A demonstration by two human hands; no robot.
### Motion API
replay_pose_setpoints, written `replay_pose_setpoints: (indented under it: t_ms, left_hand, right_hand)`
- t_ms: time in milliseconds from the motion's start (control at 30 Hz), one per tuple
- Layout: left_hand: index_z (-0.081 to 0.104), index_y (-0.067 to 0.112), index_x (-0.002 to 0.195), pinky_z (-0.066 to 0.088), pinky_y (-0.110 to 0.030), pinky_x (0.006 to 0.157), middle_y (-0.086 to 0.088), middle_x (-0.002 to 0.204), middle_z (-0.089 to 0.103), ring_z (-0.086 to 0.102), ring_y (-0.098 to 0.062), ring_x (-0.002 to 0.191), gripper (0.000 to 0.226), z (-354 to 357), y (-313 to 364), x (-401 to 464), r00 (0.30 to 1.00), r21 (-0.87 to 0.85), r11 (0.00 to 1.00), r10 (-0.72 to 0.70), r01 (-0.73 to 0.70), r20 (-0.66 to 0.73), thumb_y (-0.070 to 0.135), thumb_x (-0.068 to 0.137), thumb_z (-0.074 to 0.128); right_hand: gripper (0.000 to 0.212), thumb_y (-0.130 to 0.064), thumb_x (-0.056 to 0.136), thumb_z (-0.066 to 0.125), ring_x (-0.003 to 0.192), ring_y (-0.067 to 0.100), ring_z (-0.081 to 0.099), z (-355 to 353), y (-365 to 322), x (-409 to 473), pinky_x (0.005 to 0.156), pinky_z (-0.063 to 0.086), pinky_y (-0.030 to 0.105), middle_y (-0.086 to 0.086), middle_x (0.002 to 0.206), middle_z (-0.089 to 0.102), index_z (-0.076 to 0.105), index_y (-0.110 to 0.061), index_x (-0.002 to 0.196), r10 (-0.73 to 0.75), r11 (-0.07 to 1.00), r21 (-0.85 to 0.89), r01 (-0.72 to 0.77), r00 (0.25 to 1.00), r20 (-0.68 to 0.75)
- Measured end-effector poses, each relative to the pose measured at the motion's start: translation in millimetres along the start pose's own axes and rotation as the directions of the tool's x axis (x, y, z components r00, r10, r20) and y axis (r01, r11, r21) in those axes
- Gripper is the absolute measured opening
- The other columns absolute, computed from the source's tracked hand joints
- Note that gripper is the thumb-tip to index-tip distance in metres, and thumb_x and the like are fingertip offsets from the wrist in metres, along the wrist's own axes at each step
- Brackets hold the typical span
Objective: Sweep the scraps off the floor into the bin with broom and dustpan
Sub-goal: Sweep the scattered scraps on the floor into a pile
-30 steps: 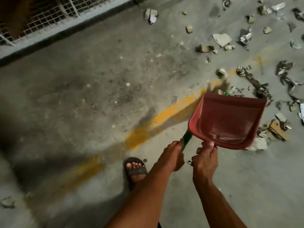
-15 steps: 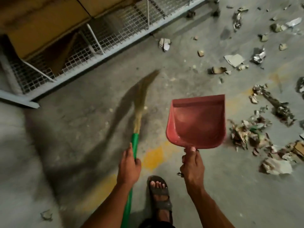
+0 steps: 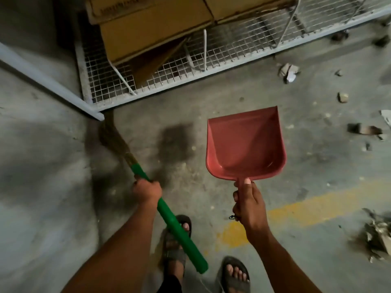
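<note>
Here, the left hand [image 3: 147,190] is gripping the broom [image 3: 169,216], bristles pointing to eleven o'clock; the right hand [image 3: 249,205] is clasping the empty dustpan [image 3: 246,144], scraps [image 3: 378,237] lying at four o'clock.

Box [image 3: 131,9] print: blurred, unreadable
</note>
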State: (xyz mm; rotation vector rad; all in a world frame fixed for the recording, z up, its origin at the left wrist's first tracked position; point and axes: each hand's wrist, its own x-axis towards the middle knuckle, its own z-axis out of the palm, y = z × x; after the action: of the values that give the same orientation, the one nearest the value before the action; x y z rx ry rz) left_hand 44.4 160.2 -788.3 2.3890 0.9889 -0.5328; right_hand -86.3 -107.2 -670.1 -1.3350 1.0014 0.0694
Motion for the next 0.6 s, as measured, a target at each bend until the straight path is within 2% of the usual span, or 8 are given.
replay_pose_setpoints:
  t_ms: [67,133,200,333,467,600]
  left_hand:
    - [0.062,0.009,0.125,0.063,-0.05,0.088,-0.021,0.111,0.075,0.074,-0.041,0.099,0.055,14,11,38,0.997,0.045,0.998,0.042,-0.045,0.065,0.032,0.075,0.068]
    - [0.065,0.006,0.123,0.062,-0.048,0.09,-0.022,0.112,0.075,0.073,-0.041,0.103,0.045,22,35,41,0.986,0.103,0.986,0.122,-0.134,0.115,0.021,0.082,0.073]
    - [0.061,0.004,0.133,0.06,-0.047,0.093,-0.024,0.118,0.073,0.071,-0.042,0.109,0.049,33,62,35,0.963,0.121,0.963,0.22,-0.239,0.153,0.015,0.087,0.073]
    - [0.036,0.014,0.163,0.054,-0.041,0.101,-0.021,0.134,0.067,0.065,-0.041,0.121,0.068,63,109,34,0.865,0.162,0.873,0.4,-0.46,0.304,0.022,0.1,0.062]
    - [0.027,0.031,0.167,0.059,-0.043,0.097,-0.016,0.137,0.067,0.072,-0.038,0.109,0.072,72,152,32,0.755,0.157,0.788,0.482,-0.595,0.445,0.032,0.103,0.059]
    - [0.029,0.024,0.167,0.05,-0.039,0.104,-0.016,0.143,0.061,0.063,-0.036,0.123,0.071,63,167,15,0.684,0.102,0.714,0.605,-0.692,0.407,0.028,0.104,0.061]
  right_hand:
    - [0.05,-0.049,0.112,0.033,0.045,0.009,0.033,20,6,15,0.042,0.028,0.021,-0.003,0.066,0.043,0.059,-0.008,0.103,-0.001,1.0,0.026,0.001,1.0,-0.004]
    - [0.049,-0.048,0.113,0.033,0.044,0.008,0.031,31,14,25,0.041,0.027,0.02,-0.003,0.066,0.042,0.059,-0.008,0.105,0.025,0.998,0.057,-0.023,0.999,-0.04]
    - [0.048,-0.049,0.113,0.033,0.043,0.008,0.032,40,24,35,0.04,0.026,0.019,0.0,0.069,0.043,0.06,-0.01,0.106,0.066,0.995,0.083,-0.057,0.993,-0.1]
    - [0.049,-0.051,0.112,0.034,0.044,0.01,0.036,36,35,43,0.041,0.03,0.02,0.004,0.074,0.047,0.062,-0.012,0.106,0.13,0.989,0.097,-0.112,0.971,-0.201]
    - [0.051,-0.052,0.112,0.034,0.045,0.011,0.034,21,31,45,0.041,0.029,0.02,0.005,0.072,0.045,0.062,-0.009,0.107,0.14,0.987,0.119,-0.113,0.957,-0.255]
    - [0.051,-0.052,0.112,0.034,0.046,0.012,0.035,6,16,49,0.042,0.03,0.022,0.007,0.074,0.046,0.063,-0.01,0.107,0.155,0.982,0.151,-0.11,0.932,-0.327]
